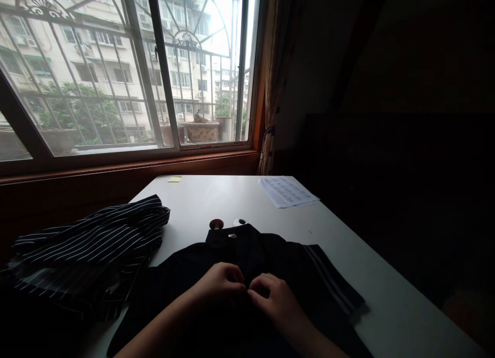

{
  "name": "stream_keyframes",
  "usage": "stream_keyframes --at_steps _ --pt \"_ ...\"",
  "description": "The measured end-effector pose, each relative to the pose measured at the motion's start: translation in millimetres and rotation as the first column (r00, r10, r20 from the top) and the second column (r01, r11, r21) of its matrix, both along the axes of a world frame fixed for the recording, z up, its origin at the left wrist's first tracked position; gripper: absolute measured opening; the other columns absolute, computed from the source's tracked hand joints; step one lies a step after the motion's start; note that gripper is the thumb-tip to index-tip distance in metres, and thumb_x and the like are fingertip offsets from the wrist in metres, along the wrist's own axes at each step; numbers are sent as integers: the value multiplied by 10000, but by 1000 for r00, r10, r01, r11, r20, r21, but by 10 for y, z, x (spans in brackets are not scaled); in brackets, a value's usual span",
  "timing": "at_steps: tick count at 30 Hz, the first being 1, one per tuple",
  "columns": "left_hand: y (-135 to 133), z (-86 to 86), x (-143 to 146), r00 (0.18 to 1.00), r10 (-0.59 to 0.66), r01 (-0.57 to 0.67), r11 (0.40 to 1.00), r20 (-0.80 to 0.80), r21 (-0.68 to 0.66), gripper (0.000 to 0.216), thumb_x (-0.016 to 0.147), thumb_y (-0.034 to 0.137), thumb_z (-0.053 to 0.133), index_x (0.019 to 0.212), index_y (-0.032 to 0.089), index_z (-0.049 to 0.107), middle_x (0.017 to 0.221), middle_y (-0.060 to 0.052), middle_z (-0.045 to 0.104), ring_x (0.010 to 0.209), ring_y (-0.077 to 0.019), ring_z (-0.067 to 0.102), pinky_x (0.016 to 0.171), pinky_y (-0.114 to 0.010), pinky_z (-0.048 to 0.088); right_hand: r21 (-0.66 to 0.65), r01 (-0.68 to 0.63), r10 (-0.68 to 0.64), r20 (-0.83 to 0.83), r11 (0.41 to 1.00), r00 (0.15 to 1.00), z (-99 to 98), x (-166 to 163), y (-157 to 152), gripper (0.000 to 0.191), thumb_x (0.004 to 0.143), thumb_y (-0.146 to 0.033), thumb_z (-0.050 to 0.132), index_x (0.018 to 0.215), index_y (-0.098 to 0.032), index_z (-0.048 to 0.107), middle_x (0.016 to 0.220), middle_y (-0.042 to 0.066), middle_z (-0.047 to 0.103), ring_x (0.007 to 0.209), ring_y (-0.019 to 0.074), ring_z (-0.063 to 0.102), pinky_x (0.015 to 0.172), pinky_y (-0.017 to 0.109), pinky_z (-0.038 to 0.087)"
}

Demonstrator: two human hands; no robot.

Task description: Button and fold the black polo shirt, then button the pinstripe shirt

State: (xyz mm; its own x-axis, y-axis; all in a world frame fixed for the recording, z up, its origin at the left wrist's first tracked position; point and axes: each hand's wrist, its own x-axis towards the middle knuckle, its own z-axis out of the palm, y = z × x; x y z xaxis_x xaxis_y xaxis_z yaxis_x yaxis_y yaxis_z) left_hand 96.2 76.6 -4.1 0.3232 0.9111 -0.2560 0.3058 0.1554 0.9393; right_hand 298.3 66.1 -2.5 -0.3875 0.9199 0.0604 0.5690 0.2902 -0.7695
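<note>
A dark short-sleeved shirt [286, 260] lies spread on the white table, its collar pointing toward the window and a small pale label at the neck. Two grey bands cross its right-hand sleeve. My left hand [222, 282] is at the middle of the shirt front, thumb and fingers closed in a pinch on the fabric. Close beside it, fingertips nearly touching, my right hand [273, 296] pinches the shirt from the other side. The cloth between the fingertips is too dark to show a button or other detail.
A black-and-white striped cloth [93, 239] is heaped at the table's left edge. Just past the collar are a brown round object [216, 224] and a white one with a dark centre [240, 222]. Printed papers [288, 191] and a yellow note [175, 179] lie farther back, before the window.
</note>
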Motion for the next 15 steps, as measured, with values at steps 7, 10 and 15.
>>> stream_keyframes --at_steps 7,10,15 --pt "13 -21 -5 999 4 -3 1000 -34 23 240 657 289 744 821 119 706 753 -38 685 643 -182 669 538 -250 512 -8 -4 4 -26 1000 1000 3 11 -5 109 808 -263 647 767 -195 722 816 20 688 819 179 630 743 262 448" --pt "-1 2 0 1000 7 -7 1000 0 -8 255 650 299 753 823 120 699 761 -40 686 637 -191 675 545 -268 522 -17 -14 14 -27 1000 1000 7 19 -6 107 811 -269 649 771 -201 722 825 18 691 823 180 631 746 260 449" --pt "-24 49 7 999 10 -9 999 34 -37 269 640 297 762 828 119 690 764 -35 682 643 -207 686 558 -291 539 -11 -12 12 -20 1000 1000 -4 25 -7 116 813 -291 661 767 -203 721 830 22 696 826 185 634 747 259 450"
